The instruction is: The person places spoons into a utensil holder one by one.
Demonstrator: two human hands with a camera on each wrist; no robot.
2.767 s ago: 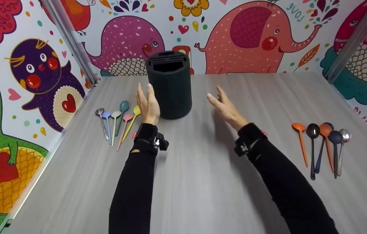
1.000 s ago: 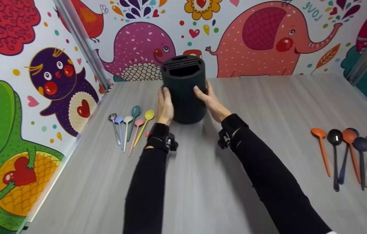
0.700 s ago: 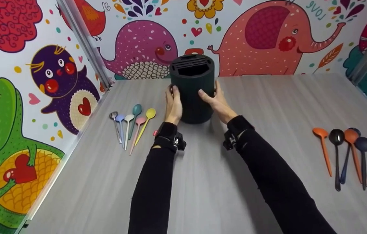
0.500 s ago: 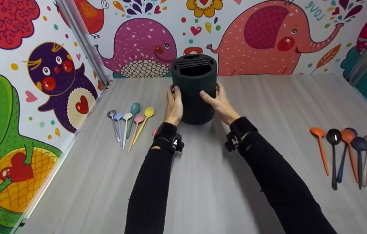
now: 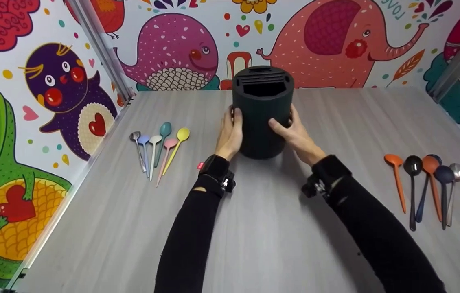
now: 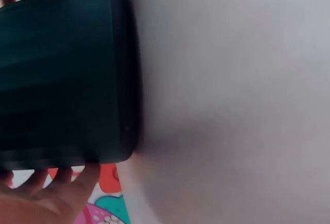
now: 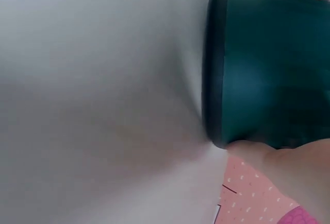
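On both sides of an upright dark green canister (image 5: pixel 260 130), the left hand (image 5: pixel 230 133) and right hand (image 5: pixel 300 137) grip it, fingers part-curled; its dark opening (image 5: pixel 264 88) hides any contents. Beyond it, rightward, wall lettering (image 5: pixel 393 8) spells “love”.

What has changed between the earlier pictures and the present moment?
The left hand and the right hand have taken hold of the dark green container, one on each side, and it has moved to the right. The left spoons and the right spoons stayed in place.
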